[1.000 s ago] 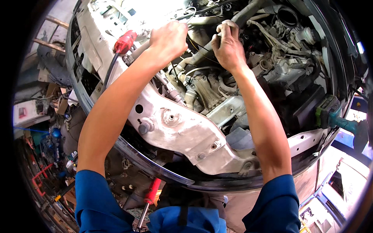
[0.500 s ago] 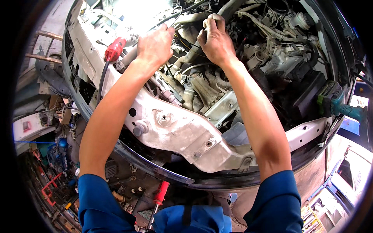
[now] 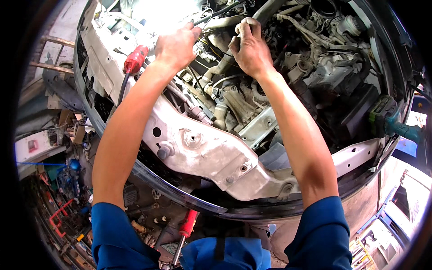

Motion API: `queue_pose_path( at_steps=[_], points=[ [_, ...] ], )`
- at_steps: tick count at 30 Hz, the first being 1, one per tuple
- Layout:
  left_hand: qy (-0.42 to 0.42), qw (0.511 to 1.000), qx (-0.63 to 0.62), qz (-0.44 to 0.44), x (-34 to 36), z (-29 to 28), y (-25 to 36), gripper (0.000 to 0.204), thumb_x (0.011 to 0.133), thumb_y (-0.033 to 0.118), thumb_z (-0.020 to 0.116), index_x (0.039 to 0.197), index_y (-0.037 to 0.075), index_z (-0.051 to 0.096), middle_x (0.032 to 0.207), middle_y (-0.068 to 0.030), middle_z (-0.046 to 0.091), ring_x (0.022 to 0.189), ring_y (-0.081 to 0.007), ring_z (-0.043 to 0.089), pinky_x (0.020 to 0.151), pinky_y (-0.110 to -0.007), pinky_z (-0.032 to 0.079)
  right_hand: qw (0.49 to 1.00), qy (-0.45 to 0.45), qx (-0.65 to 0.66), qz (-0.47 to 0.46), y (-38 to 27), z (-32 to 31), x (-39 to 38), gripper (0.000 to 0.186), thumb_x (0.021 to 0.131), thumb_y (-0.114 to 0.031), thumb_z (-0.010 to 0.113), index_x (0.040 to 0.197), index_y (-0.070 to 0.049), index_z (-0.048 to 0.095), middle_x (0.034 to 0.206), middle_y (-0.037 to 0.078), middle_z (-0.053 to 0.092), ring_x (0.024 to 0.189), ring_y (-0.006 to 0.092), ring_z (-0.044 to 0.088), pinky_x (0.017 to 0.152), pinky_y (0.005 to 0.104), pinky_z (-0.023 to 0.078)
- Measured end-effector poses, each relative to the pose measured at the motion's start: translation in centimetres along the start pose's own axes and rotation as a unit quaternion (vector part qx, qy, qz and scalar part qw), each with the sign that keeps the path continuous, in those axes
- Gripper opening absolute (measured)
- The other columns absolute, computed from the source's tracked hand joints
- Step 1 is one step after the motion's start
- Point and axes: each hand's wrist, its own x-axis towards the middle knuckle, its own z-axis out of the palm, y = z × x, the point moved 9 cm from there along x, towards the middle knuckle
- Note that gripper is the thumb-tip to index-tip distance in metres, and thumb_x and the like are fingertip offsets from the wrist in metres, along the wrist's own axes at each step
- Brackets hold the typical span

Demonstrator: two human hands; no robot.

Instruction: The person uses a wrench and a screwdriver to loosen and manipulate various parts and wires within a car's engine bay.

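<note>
My left hand [image 3: 177, 46] is over the left part of an open engine bay, close to a thin black cable [image 3: 209, 19] and the glare of a bright lamp. Its fingers are bent together, and whatever they grip is hidden. Level with it, my right hand [image 3: 252, 48] is curled beside a thick grey hose [image 3: 268, 10], thumb toward the bent fingers. I cannot make out what lies inside that grip. Below and between the hands are a pale curved pipe [image 3: 220, 67] and dusty metal engine parts [image 3: 235, 104].
A red-handled lamp [image 3: 135, 59] with a black cord rests at the bay's left. The pale front crossmember [image 3: 198, 146] runs below my forearms. A teal power tool [image 3: 402, 129] lies at the right edge. A red-handled tool [image 3: 188, 223] and scattered tools are below.
My left hand has shifted slightly left and downward, a little farther from the right hand. My right hand stays nearly in place, still curled. The view has moved slightly.
</note>
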Motion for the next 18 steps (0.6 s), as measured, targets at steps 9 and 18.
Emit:
queue_pose_path(
  at_steps=[9,18],
  points=[
    [0.000,0.994,0.089,0.062,-0.6,0.8,3.2,0.014,0.085,0.010,0.056,0.098,0.006,0.060,0.094,-0.0162,0.065,0.076,-0.0303,0.069,0.062,-0.040,0.057,0.999,-0.015,0.010,0.032,0.0,-0.1,0.0,0.034,0.086,-0.017,0.060,0.115,-0.009,0.045,0.130,0.019,0.039,0.099,0.0438,0.057,0.083,0.0482,0.051],
    [-0.090,0.970,-0.203,-0.101,3.0,2.3,-4.5,0.042,0.088,0.039,0.058,0.100,0.000,0.067,0.079,-0.0140,0.068,0.075,-0.0290,0.068,0.065,-0.039,0.052,1.000,0.008,0.023,0.017,0.0,0.3,0.1,0.037,0.082,-0.013,0.065,0.113,-0.009,0.044,0.129,0.018,0.039,0.098,0.0432,0.058,0.081,0.0486,0.052]
  ],
)
